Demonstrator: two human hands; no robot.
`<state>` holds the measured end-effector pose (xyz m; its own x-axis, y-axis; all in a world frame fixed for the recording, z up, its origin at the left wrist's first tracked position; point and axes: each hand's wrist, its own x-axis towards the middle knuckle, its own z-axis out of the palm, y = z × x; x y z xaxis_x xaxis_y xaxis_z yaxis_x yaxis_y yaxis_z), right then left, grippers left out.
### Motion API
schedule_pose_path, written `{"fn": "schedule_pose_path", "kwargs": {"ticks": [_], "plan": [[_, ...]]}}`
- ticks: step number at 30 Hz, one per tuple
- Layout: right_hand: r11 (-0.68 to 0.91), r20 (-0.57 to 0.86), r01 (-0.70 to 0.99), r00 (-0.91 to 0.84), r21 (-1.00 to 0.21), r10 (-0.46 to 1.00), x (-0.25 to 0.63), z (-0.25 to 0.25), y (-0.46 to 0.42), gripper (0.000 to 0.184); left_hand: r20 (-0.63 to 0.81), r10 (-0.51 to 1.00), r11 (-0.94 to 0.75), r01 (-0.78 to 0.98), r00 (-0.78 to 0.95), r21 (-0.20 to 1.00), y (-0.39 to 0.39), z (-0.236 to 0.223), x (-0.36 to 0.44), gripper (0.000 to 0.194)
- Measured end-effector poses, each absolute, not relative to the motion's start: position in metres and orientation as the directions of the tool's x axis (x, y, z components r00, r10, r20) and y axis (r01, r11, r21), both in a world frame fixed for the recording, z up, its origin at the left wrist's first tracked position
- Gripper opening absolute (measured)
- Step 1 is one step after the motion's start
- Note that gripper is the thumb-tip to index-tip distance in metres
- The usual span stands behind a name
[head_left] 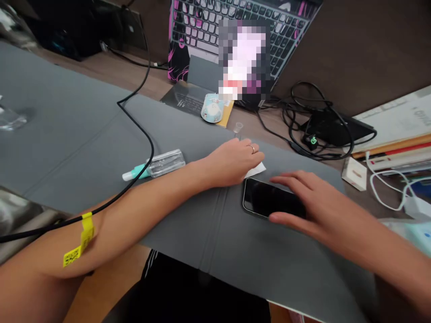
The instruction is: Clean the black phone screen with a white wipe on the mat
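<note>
My left hand, with a ring on one finger, rests on the grey desk mat with its fingers curled down. A flat white piece, like paper or tissue, sticks out from beneath those fingers. Just to the right lies a smartphone, its dark screen facing up. My right hand spans the phone from its right end, thumb along the near edge and fingers along the far edge. Left of my wrist is a clear bottle with a teal and white top, lying on its side.
A black cable with a yellow tag crosses my left forearm. At the back stand a laptop and a light blue patterned mouse. Coiled cables, a small white box and books are at the right.
</note>
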<state>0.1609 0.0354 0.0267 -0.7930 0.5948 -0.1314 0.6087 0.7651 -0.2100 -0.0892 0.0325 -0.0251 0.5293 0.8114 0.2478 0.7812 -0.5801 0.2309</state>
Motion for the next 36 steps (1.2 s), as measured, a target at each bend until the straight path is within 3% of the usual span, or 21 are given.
{"fn": "schedule_pose_path", "kwargs": {"ticks": [5, 11, 17, 26, 31, 36], "plan": [[0.827, 0.034, 0.519, -0.842, -0.215, 0.538, 0.128, -0.002, 0.027, 0.058, 0.262, 0.795, -0.606, 0.74, 0.547, 0.293, 0.025, -0.011, -0.093, 0.023], [0.87, 0.143, 0.454, -0.864, -0.192, 0.483, 0.128, -0.02, 0.02, 0.071, 0.217, 0.712, -0.689, 0.607, 0.667, 0.395, 0.019, -0.007, -0.096, 0.02], [0.884, 0.181, 0.431, -0.869, -0.182, 0.46, 0.128, -0.023, 0.022, 0.075, 0.122, 0.741, -0.631, 0.623, 0.66, 0.463, 0.009, 0.002, -0.092, 0.03], [0.898, 0.212, 0.395, -0.877, -0.195, 0.432, 0.131, -0.027, 0.029, 0.085, -0.074, 0.798, -0.485, 0.711, 0.598, 0.51, 0.004, 0.011, -0.097, 0.063], [0.889, 0.181, 0.412, -0.876, -0.202, 0.447, 0.13, -0.026, 0.029, 0.067, -0.132, 0.834, -0.396, 0.747, 0.536, 0.534, 0.009, 0.012, -0.104, 0.048], [0.884, 0.199, 0.4, -0.871, -0.242, 0.449, 0.129, -0.027, 0.03, 0.071, -0.171, 0.821, -0.403, 0.765, 0.545, 0.503, 0.012, 0.007, -0.106, 0.04]]}}
